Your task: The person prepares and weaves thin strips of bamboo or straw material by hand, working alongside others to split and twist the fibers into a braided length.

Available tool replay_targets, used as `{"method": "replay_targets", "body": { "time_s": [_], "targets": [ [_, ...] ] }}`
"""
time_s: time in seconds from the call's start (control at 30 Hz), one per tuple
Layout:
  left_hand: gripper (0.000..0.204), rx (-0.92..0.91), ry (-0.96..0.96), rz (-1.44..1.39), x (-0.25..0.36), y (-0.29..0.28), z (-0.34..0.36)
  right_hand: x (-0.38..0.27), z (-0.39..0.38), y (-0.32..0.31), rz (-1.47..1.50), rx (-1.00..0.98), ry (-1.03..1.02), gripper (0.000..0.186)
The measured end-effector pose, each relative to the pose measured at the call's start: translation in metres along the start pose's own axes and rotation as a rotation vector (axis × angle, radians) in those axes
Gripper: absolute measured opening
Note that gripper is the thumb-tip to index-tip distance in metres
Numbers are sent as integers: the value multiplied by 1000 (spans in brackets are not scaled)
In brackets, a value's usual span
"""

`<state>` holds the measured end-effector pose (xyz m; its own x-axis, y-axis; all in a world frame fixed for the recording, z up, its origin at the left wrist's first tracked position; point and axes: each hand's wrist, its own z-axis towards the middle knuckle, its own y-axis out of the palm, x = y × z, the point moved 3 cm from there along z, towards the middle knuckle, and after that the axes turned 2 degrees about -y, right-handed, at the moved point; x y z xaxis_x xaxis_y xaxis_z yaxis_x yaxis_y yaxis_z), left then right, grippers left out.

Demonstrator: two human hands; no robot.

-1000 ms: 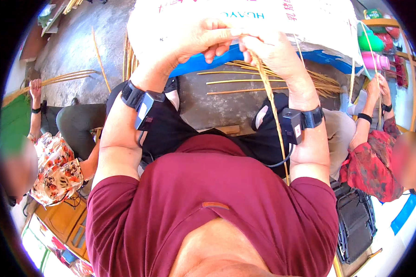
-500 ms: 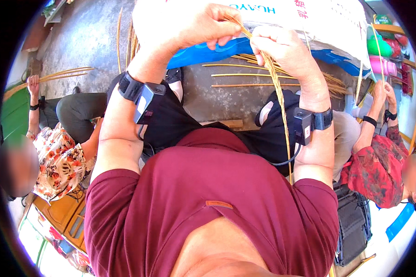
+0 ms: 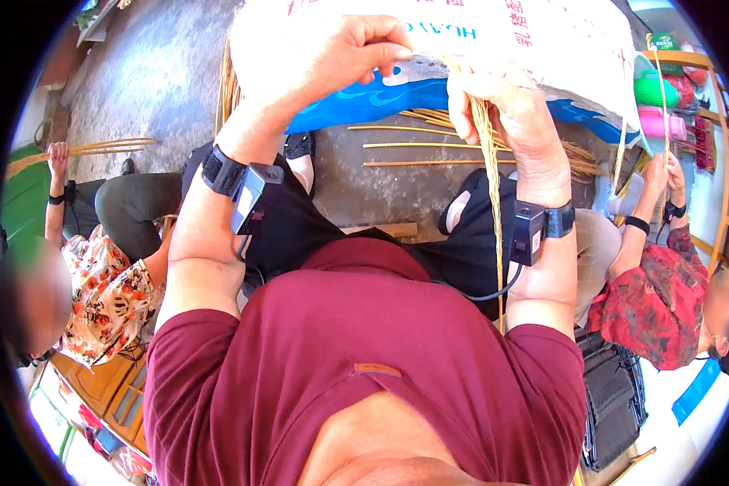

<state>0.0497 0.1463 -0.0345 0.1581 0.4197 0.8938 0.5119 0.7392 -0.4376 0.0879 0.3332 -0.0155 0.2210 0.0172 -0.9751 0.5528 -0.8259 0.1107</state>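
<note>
My right hand [image 3: 506, 101] is closed around a thin bundle of golden straw stalks [image 3: 492, 174]. The bundle's short end pokes out above the fingers, and its long tail hangs down past my right forearm toward my lap. To the left, apart from the bundle, my left hand [image 3: 373, 49] has its fingers curled and its thumb brought up to the forefinger. Whether a thin strand is pinched there I cannot make out. Both hands are over a white sack with blue printing [image 3: 583, 69] spread in front of me.
More stalks [image 3: 429, 146] lie on the concrete floor under the sack's near edge, and others stand at its left [image 3: 228, 89]. A person in a flowered shirt [image 3: 105, 283] sits at left holding stalks. Another in red [image 3: 652, 300] sits at right, near a pink container [image 3: 660, 124].
My left hand has let go of the bundle's upper end and drawn slightly left. My right hand has turned and lowered a little, still gripping the stalks.
</note>
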Motion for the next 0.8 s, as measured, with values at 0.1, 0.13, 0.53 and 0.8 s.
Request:
{"method": "replay_targets", "body": {
  "time_s": [0.1, 0.13, 0.53, 0.8],
  "targets": [
    [13, -23, 2, -78, 4, 2, 1, 2, 2, -3, 66, 27, -13, 28],
    [13, -30, 33, -158, 3, 2, 1, 4, 3, -5, 66, 64, -18, 29],
    [11, -28, -70, -887, -2, 32, -1, 1, 9, 3, -104, 151, 7, 20],
    [13, 23, -68, -1032, 7, 36, -1, -6, 8, -1, -260, 171, -18, 22]
  ]
}}
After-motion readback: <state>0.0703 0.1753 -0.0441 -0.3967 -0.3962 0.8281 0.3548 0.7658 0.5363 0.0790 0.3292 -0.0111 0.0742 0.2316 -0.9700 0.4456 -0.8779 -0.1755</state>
